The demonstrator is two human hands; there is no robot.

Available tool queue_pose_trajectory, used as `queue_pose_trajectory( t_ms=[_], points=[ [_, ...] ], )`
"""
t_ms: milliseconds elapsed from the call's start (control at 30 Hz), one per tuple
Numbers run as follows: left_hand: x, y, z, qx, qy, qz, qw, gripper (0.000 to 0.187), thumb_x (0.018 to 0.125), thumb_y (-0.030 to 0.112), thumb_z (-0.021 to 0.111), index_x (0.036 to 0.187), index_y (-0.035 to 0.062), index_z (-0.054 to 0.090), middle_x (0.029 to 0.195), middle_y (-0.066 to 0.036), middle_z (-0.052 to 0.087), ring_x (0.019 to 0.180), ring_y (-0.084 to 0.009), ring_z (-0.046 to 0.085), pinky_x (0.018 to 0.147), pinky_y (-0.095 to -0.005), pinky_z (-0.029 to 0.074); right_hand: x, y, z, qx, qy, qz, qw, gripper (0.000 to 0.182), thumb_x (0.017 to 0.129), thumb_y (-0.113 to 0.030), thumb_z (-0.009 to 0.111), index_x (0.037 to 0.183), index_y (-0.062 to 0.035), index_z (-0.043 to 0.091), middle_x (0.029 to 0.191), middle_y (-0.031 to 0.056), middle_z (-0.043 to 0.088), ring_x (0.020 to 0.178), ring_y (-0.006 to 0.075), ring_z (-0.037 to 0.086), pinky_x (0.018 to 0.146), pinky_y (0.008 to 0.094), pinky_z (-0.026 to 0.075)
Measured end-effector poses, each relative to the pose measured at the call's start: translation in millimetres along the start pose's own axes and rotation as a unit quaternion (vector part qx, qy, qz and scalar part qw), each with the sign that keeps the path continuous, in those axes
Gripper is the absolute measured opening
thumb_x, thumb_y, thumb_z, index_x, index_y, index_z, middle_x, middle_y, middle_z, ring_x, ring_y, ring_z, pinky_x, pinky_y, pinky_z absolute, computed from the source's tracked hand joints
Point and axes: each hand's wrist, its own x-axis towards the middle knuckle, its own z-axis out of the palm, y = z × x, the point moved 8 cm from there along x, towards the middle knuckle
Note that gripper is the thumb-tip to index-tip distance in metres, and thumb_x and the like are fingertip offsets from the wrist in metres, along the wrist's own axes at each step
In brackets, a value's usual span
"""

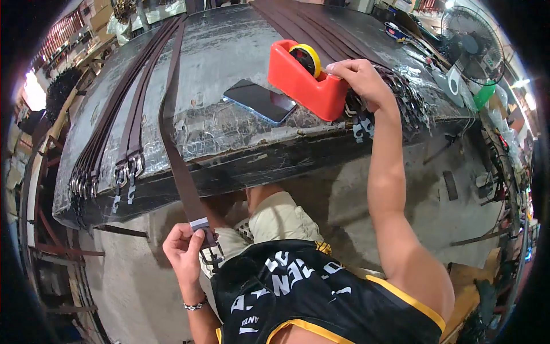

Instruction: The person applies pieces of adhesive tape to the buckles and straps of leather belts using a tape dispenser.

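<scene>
Near my lap, my left hand (186, 243) pinches a dark brown belt (182, 178) close to its metal buckle (213, 256). A white band or tag (199, 223) lies across the belt beside my thumb. The rest of the strap runs up over the table edge and away along the tabletop. At the red tape dispenser (309, 86), my right hand (358, 80) has thumb and finger together at the cutting end, by the yellow tape roll (306, 59). Whatever is between those fingertips is too small to make out.
A phone (259, 101) lies on the worn table (212, 49) left of the dispenser. Bundled belts (123, 86) with buckles hang over the front edge at left, and more belts (309, 26) lie at right. A fan (471, 45) stands at the back right.
</scene>
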Motion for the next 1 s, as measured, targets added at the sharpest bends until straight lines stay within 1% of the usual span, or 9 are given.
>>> queue_pose_trajectory(
  t_ms=[100,200,233,400,633,700,800,833,1000],
  points=[
    [-0.5,2.5,2.7,0.003,0.002,0.001,1.000,0.005,0.094,0.001,0.064,0.093,-0.0013,0.060,0.086,-0.011,0.072,0.074,-0.0150,0.069,0.072,-0.0281,0.056,0.5,1.9,-0.2,0.087,0.027,-0.017,0.996,0.031,0.089,-0.028,0.075,0.091,0.0028,0.078,0.083,0.0039,0.073,0.078,0.0100,0.062,0.075,0.0278,0.046],
    [-1.1,1.9,1.9,-0.012,-0.006,0.014,1.000,0.006,0.094,0.002,0.065,0.094,-0.0005,0.060,0.087,-0.010,0.072,0.075,-0.0138,0.068,0.072,-0.0272,0.055,5.2,7.1,0.2,0.139,0.002,-0.010,0.990,0.025,0.088,-0.027,0.076,0.089,-0.0018,0.078,0.083,0.0028,0.073,0.077,0.0112,0.063,0.076,0.0288,0.045],
    [-0.5,-0.3,-0.9,-0.020,-0.007,0.020,1.000,0.004,0.096,-0.001,0.064,0.094,-0.0036,0.061,0.088,-0.013,0.074,0.076,-0.0143,0.070,0.073,-0.0288,0.058,4.0,6.0,-0.8,0.145,0.002,0.000,0.989,0.024,0.087,-0.027,0.077,0.088,-0.0029,0.078,0.083,0.0024,0.073,0.078,0.0111,0.063,0.076,0.0290,0.045],
    [0.0,4.0,-0.9,-0.006,-0.010,0.029,1.000,0.004,0.095,-0.002,0.064,0.096,-0.0035,0.061,0.089,-0.012,0.074,0.077,-0.0145,0.070,0.073,-0.0287,0.058,6.9,10.2,-8.0,0.197,0.032,0.035,0.979,0.020,0.086,-0.027,0.078,0.088,-0.0067,0.078,0.084,0.0002,0.073,0.080,0.0104,0.063,0.075,0.0289,0.042],
    [1.3,-4.3,-5.7,0.018,-0.004,0.025,1.000,0.004,0.095,-0.002,0.065,0.096,-0.0032,0.061,0.089,-0.012,0.074,0.078,-0.0148,0.070,0.074,-0.0278,0.057,-7.7,2.3,-12.3,0.174,0.025,0.008,0.984,0.021,0.087,-0.028,0.076,0.088,-0.0076,0.078,0.087,0.0004,0.074,0.081,0.0107,0.061,0.076,0.0299,0.045],
    [1.0,-3.0,-3.1,0.013,0.003,0.028,1.000,0.006,0.095,0.003,0.067,0.095,-0.0017,0.063,0.088,-0.009,0.073,0.077,-0.0139,0.069,0.074,-0.0273,0.055,-18.5,2.4,-13.8,0.190,0.022,0.001,0.981,0.021,0.087,-0.028,0.075,0.088,-0.0074,0.078,0.087,0.0006,0.074,0.082,0.0112,0.061,0.077,0.0305,0.046],
    [-0.7,-6.1,-2.2,0.002,0.009,0.028,1.000,0.008,0.094,0.005,0.068,0.094,-0.0009,0.063,0.087,-0.008,0.072,0.076,-0.0129,0.068,0.074,-0.0267,0.054,-26.2,12.9,-13.9,0.189,0.025,0.022,0.981,0.020,0.090,-0.024,0.073,0.092,-0.0050,0.075,0.103,0.0046,0.073,0.097,0.0127,0.064,0.087,0.0316,0.048],
    [-0.2,-6.7,-2.6,-0.002,0.011,0.031,0.999,0.007,0.094,0.005,0.068,0.093,-0.0008,0.063,0.087,-0.007,0.072,0.075,-0.0126,0.068,0.074,-0.0265,0.053,-29.0,10.5,-12.6,0.199,0.052,-0.002,0.979,0.022,0.089,-0.028,0.073,0.085,-0.0069,0.077,0.089,0.0014,0.074,0.085,0.0122,0.062,0.079,0.0311,0.046],
    [1.0,1.0,0.4,-0.001,-0.012,0.033,0.999,0.004,0.095,-0.001,0.064,0.097,-0.0034,0.062,0.089,-0.013,0.074,0.078,-0.0166,0.071,0.075,-0.0294,0.057,-39.8,14.0,-8.1,0.204,0.098,0.005,0.974,0.020,0.088,-0.025,0.071,0.083,-0.0063,0.077,0.089,0.0022,0.075,0.085,0.0127,0.063,0.082,0.0307,0.045]
  ],
)
